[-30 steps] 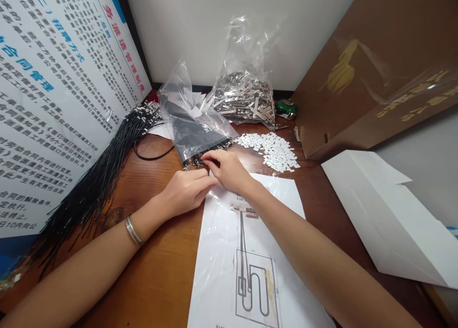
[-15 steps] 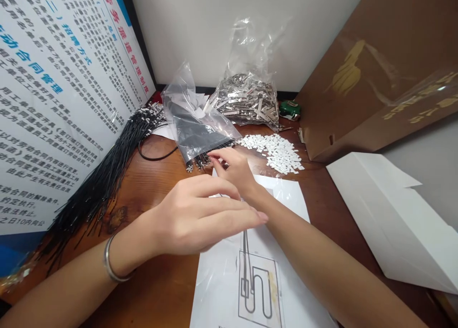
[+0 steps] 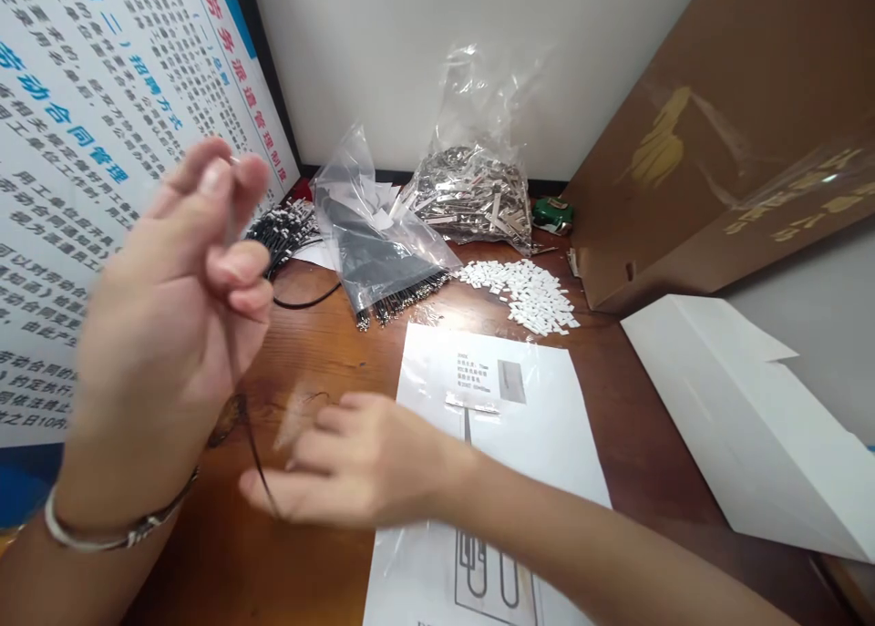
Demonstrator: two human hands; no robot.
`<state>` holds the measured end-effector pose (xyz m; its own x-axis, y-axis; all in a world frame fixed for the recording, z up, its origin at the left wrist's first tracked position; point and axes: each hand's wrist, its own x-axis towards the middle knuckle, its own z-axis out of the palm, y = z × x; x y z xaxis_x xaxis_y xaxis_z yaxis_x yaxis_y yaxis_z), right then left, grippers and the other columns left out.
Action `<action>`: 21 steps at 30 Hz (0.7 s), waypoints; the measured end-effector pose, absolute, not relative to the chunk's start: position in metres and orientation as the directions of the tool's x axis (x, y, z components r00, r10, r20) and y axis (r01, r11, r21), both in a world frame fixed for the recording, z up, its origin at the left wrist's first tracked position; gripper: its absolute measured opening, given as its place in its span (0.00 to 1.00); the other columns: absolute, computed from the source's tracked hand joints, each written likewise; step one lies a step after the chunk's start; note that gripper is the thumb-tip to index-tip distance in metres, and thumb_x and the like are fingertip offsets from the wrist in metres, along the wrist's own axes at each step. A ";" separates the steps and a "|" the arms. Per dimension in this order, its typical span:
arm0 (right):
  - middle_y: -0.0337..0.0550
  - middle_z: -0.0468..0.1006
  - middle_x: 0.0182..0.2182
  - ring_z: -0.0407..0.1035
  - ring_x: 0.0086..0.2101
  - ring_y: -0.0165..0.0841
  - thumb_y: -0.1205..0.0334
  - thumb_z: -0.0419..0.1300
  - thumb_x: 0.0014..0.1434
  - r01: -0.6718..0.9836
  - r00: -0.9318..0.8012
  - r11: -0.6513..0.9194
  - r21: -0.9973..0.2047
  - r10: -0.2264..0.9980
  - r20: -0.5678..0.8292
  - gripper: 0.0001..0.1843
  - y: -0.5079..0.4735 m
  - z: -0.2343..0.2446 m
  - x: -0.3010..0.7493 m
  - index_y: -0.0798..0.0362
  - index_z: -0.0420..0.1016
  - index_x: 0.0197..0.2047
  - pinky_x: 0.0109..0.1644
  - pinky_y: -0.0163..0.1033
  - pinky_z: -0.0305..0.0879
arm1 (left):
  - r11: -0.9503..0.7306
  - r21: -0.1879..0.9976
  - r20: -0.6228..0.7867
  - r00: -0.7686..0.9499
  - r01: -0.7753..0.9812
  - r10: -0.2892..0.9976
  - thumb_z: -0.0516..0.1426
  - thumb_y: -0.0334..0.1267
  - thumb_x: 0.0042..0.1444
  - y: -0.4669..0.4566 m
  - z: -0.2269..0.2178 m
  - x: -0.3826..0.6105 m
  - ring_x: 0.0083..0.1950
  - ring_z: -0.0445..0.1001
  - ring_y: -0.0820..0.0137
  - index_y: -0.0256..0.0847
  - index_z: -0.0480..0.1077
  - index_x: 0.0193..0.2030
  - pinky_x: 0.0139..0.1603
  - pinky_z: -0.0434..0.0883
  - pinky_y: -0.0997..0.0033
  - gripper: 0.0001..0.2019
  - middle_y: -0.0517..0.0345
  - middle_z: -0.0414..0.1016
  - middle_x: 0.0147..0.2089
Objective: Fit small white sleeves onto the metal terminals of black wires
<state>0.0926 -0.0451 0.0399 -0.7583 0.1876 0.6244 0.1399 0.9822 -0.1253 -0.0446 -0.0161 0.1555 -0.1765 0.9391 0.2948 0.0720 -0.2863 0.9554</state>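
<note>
My left hand [image 3: 164, 289] is raised at the left, its thumb and index finger pinched at the upper end of a thin black cord [image 3: 247, 425]. The other fingers curl around the cord, which hangs down past the palm. Lower and to the right, my right hand [image 3: 383, 471] is blurred, over the left edge of the printed sheet [image 3: 561, 407]. Its thumb sticks out to the left, apart from the other fingers. At the thumb the cord's lower part crosses; whether it is touched I cannot tell.
Behind the sheet lie a clear bag of black cords [image 3: 383, 252], a pile of small white pieces [image 3: 540, 293] and a bag of metal strips [image 3: 471, 193]. A bundle of cords [image 3: 280, 230] is partly hidden by my left hand. A brown box [image 3: 717, 134] and white carton [image 3: 745, 416] stand right.
My left hand has risen and moved left, now with a cord in its pinch. My right hand has pulled back from the bagged cords toward the lower left.
</note>
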 end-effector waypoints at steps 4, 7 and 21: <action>0.36 0.79 0.28 0.67 0.25 0.29 0.70 0.60 0.54 0.140 -0.899 0.912 -0.385 0.280 0.337 0.13 -0.064 0.056 0.094 0.53 0.75 0.44 0.24 0.36 0.53 | 0.057 0.974 -0.086 -0.128 -0.218 0.988 0.52 0.30 0.61 0.003 0.120 -0.018 0.16 0.56 0.88 0.44 0.67 0.44 0.15 0.57 0.84 0.07 0.63 0.76 0.43; 0.36 0.79 0.25 0.67 0.23 0.27 0.75 0.59 0.51 0.346 -0.853 0.687 -0.639 0.514 0.091 0.11 -0.042 0.056 0.119 0.52 0.77 0.35 0.26 0.34 0.58 | 0.201 0.944 -0.222 -0.053 -0.262 0.974 0.54 0.29 0.58 0.009 0.082 -0.003 0.15 0.56 0.86 0.40 0.64 0.43 0.13 0.59 0.82 0.07 0.59 0.76 0.40; 0.39 0.78 0.25 0.72 0.26 0.28 0.73 0.59 0.53 0.237 -0.705 0.155 -0.959 0.707 -0.060 0.06 -0.029 0.039 0.137 0.55 0.76 0.31 0.30 0.32 0.69 | 0.193 0.907 -0.247 -0.101 -0.375 0.964 0.57 0.29 0.55 0.025 0.023 -0.001 0.17 0.64 0.83 0.38 0.66 0.40 0.18 0.67 0.81 0.06 0.61 0.76 0.35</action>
<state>0.1371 -0.0290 0.0390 -0.7051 0.7066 -0.0596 0.2366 0.1553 -0.9591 -0.0010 0.0247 0.0230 -0.1013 0.9637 -0.2469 -0.3753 0.1928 0.9066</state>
